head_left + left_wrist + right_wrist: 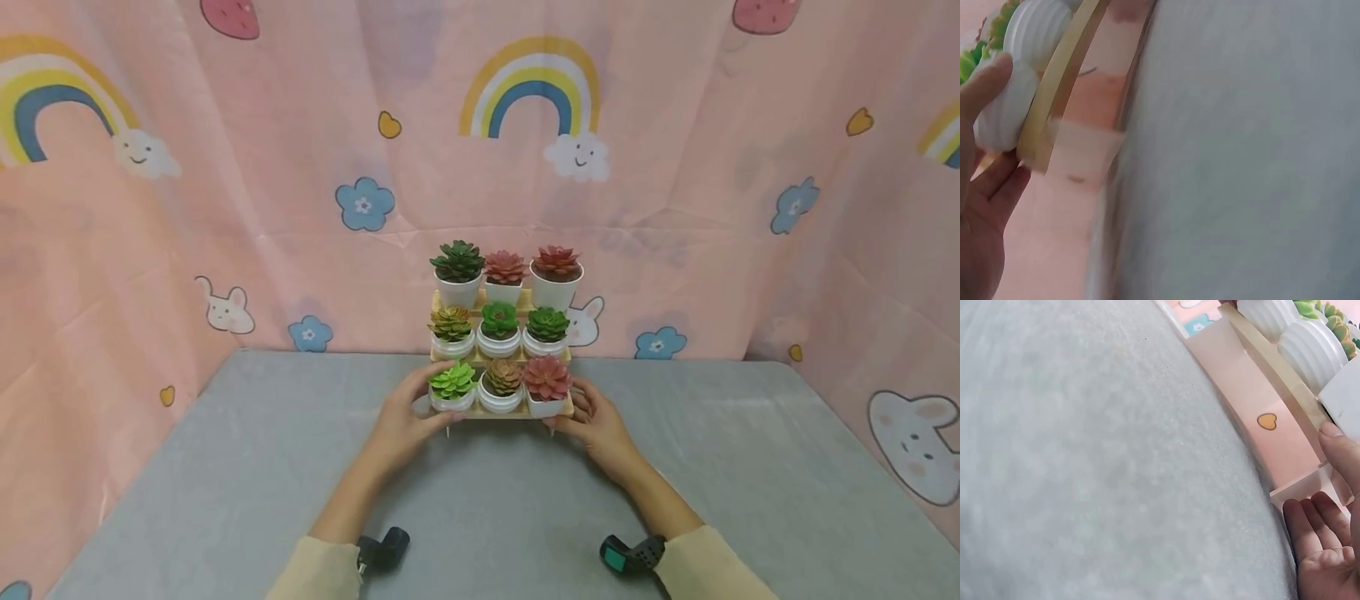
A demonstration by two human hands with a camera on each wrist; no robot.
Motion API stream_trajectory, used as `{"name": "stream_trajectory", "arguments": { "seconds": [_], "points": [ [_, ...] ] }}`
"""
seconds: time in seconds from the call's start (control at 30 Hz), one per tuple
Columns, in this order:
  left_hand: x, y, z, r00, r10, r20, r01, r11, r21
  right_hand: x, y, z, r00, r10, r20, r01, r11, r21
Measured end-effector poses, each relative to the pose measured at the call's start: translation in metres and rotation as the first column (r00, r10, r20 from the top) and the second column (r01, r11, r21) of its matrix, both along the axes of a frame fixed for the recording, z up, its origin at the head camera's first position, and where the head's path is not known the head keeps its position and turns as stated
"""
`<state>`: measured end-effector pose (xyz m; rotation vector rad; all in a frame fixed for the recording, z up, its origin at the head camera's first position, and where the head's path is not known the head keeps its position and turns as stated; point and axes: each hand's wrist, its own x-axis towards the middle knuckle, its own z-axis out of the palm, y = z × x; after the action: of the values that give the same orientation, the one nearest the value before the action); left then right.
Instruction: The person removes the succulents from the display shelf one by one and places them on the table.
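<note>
A three-tier plant stand (480,417) with wooden shelves and clear legs carries several small white pots of artificial succulents. My left hand (405,421) grips its lower left end; in the left wrist view the thumb lies against a white ribbed pot (1007,106) and the fingers reach the end of the wooden shelf (1054,94). At the lower right end, my right hand (603,429) holds the stand near the pot with a pink succulent (547,378). In the right wrist view its thumb (1338,447) presses the shelf edge, and the fingers are by the clear leg (1300,484).
The stand is near the back edge of a grey-covered table (495,517). Behind it hangs a pink curtain (285,167) with rainbows, flowers and rabbits, which also runs down both sides. Dark wrist-worn devices (633,556) show at both sleeves.
</note>
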<state>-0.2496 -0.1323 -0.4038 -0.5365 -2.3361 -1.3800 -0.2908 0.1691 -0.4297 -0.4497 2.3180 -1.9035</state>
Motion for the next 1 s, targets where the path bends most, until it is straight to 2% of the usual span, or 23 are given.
{"name": "stream_trajectory", "arguments": {
  "seconds": [0.13, 0.23, 0.3, 0.37, 0.43, 0.53, 0.67, 0.87, 1.0],
  "points": [
    [0.002, -0.011, 0.01, 0.993, -0.077, 0.093, 0.072, 0.996, 0.056, 0.001, 0.002, -0.002, 1.0, -0.001, -0.008, 0.001, 1.0, 0.001],
    [0.003, -0.022, 0.023, 0.982, -0.09, 0.166, 0.078, 0.994, 0.073, 0.001, 0.003, -0.002, 1.0, -0.006, -0.012, 0.006, 1.0, -0.003],
    [0.004, -0.03, 0.03, 0.98, -0.067, 0.186, 0.054, 0.996, 0.074, 0.0, 0.004, -0.003, 1.0, -0.006, -0.018, 0.006, 1.0, -0.008],
    [0.003, -0.037, 0.033, 0.984, -0.028, 0.177, 0.015, 0.997, 0.075, 0.0, 0.005, -0.003, 1.0, -0.003, -0.022, 0.002, 1.0, -0.012],
    [0.002, -0.045, 0.033, 0.987, 0.019, 0.161, -0.033, 0.996, 0.084, -0.001, 0.006, -0.003, 1.0, 0.003, -0.025, -0.003, 1.0, -0.018],
    [-0.002, -0.054, 0.031, 0.982, 0.084, 0.169, -0.104, 0.988, 0.114, -0.001, 0.006, -0.002, 1.0, 0.0, -0.021, 0.0, 1.0, -0.011],
    [-0.011, -0.064, 0.027, 0.974, 0.128, 0.187, -0.157, 0.976, 0.149, -0.002, 0.003, -0.002, 1.0, -0.004, -0.012, 0.004, 1.0, -0.002],
    [-0.035, -0.07, 0.024, 0.976, 0.136, 0.168, -0.164, 0.972, 0.166, -0.003, 0.001, -0.002, 1.0, 0.001, -0.008, -0.001, 1.0, -0.005],
    [-0.052, -0.069, 0.018, 0.971, 0.157, 0.179, -0.182, 0.974, 0.133, -0.004, 0.001, -0.002, 1.0, 0.007, -0.005, -0.007, 1.0, -0.009]
  ]
}}
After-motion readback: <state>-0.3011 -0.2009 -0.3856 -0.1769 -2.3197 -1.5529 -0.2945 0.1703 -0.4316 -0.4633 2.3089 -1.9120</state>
